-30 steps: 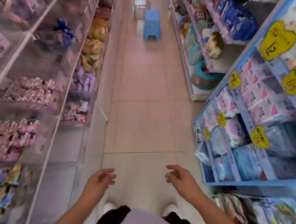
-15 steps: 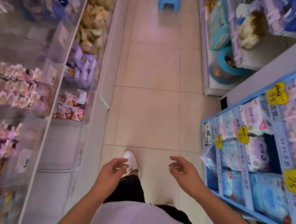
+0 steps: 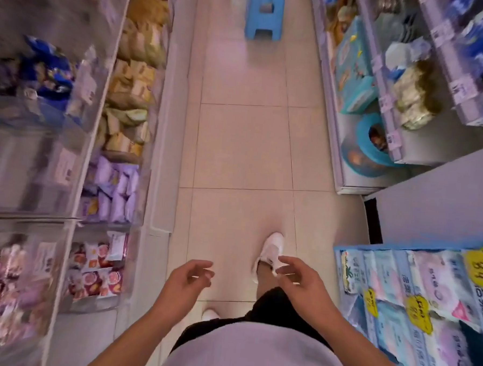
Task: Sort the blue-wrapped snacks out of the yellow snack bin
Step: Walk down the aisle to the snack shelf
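Left hand (image 3: 186, 280) | loosely curled, holding nothing | right hand (image 3: 299, 283) likewise | yellow snack bin (image 3: 133, 93) on left shelving, ahead-left, well apart; blue-wrapped snacks (image 3: 49, 69) above-left | left hand nearer.

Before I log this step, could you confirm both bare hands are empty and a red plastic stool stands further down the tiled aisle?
Not quite: the head view shows the plastic stool is blue, not red. The rest holds: the left hand and right hand are both empty, and the stool stands further down the tiled aisle.
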### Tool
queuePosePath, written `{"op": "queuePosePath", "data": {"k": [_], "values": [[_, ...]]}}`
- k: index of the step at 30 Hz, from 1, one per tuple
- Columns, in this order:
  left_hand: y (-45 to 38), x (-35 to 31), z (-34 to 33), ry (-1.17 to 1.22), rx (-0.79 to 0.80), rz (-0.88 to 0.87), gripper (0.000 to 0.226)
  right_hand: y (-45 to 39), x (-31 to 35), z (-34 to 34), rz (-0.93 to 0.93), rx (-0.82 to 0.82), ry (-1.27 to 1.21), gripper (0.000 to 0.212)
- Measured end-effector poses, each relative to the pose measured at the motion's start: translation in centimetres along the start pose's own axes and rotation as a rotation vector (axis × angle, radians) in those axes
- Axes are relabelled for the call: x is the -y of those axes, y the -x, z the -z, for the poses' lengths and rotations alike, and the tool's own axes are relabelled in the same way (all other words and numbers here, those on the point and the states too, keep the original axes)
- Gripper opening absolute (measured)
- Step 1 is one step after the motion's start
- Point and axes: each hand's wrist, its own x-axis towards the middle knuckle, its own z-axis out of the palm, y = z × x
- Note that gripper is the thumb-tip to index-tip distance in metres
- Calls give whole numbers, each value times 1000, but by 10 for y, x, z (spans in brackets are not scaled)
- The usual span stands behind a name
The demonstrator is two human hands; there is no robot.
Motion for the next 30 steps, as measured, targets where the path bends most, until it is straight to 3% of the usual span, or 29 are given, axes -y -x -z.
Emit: {"op": "queuePosePath", "data": {"k": [4, 11, 25, 30], "values": [[-63, -81, -4, 54, -88, 17, 22, -84, 39, 46, -11, 73, 18, 34], [-162, -206, 6, 34, -83, -36, 20, -217, 130, 121, 21, 120, 110, 31], [-403, -411, 123, 32, 4, -76, 18, -462, 349, 144, 49, 37, 123, 31], [-486, -484, 161, 58, -44, -93, 17, -545, 413, 151, 41, 77, 135, 34]]}}
